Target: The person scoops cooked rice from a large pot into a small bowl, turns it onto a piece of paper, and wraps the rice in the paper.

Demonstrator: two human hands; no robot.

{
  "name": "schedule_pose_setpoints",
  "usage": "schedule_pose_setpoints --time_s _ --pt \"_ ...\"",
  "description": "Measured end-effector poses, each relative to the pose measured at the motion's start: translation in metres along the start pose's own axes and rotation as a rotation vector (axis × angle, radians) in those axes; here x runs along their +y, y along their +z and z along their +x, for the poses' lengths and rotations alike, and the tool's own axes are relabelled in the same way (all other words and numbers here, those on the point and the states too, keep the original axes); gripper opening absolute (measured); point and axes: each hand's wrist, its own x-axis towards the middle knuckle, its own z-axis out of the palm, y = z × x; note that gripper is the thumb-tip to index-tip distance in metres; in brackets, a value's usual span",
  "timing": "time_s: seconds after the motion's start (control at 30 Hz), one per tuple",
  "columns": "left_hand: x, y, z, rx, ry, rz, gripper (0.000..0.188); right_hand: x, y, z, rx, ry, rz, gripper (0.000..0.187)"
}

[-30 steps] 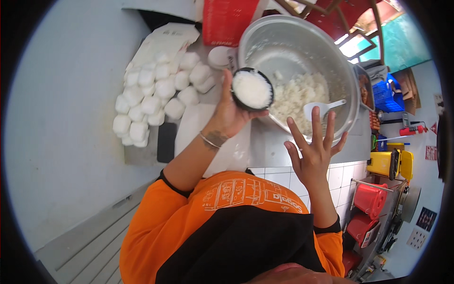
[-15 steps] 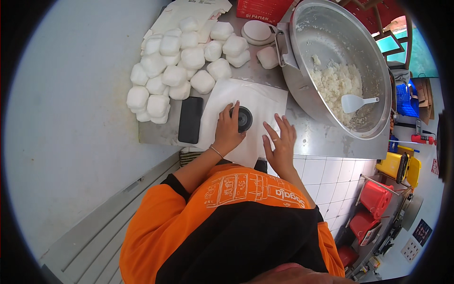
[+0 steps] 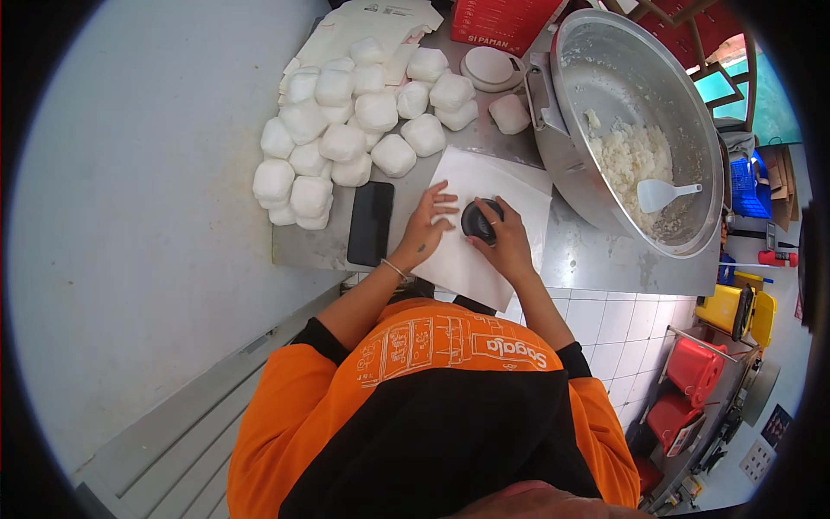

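Observation:
A round black dish-like piece (image 3: 476,227) rests on sheets of white paper (image 3: 467,272) at the table's near edge. From the right, my right hand (image 3: 510,244) curls over that piece, fingers on its far rim and thumb on the near side. My left hand (image 3: 424,228) is at the paper's left part, fingers apart and holding nothing. Just left of it lies a dark phone (image 3: 370,223). Beyond, several rounded white paper-wrapped bundles (image 3: 344,143) are heaped, and a single bundle (image 3: 509,114) sits apart near the pot.
A large metal pot (image 3: 558,91) at the right holds white rice (image 3: 635,160) and a white rice paddle (image 3: 664,192). At the back stand a white scale (image 3: 489,65) and a red box (image 3: 501,22). Flat cardboard (image 3: 363,22) lies behind the heap. A wall (image 3: 147,216) borders the left.
My left hand has let go of the black piece and opened. My right hand has moved in and taken hold of it. The whole view has shifted slightly.

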Motion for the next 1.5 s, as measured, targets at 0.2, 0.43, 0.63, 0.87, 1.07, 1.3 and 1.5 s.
schedule_pose_setpoints --time_s 0.2,0.43,0.63,0.87,1.07,1.3,1.5 --pt "-0.006 -0.018 0.025 0.078 -0.148 -0.117 0.057 -0.006 0.007 -0.008 0.076 0.006 -0.059 0.074" --pt "-0.02 -0.02 0.026 0.067 -0.105 -0.11 0.06 -0.01 0.006 -0.016 0.071 -0.111 -0.111 0.071" --pt "-0.006 0.002 0.032 -0.062 0.252 0.672 0.045 -0.003 0.015 -0.02 0.113 0.0 -0.076 0.074" --pt "0.033 0.028 0.078 -0.409 0.189 1.499 0.065 -0.007 0.022 -0.021 0.089 -0.061 -0.087 0.074" --pt "0.031 0.025 0.079 -0.383 0.146 1.372 0.066 -0.009 0.021 -0.024 0.048 -0.118 -0.079 0.075" --pt "0.006 0.008 0.041 0.021 0.25 0.312 0.036 0.027 -0.003 -0.063 0.425 0.085 -0.132 0.079" --pt "-0.004 -0.035 -0.017 -0.142 0.508 0.966 0.021 0.062 -0.016 -0.08 0.453 0.204 -0.54 0.064"
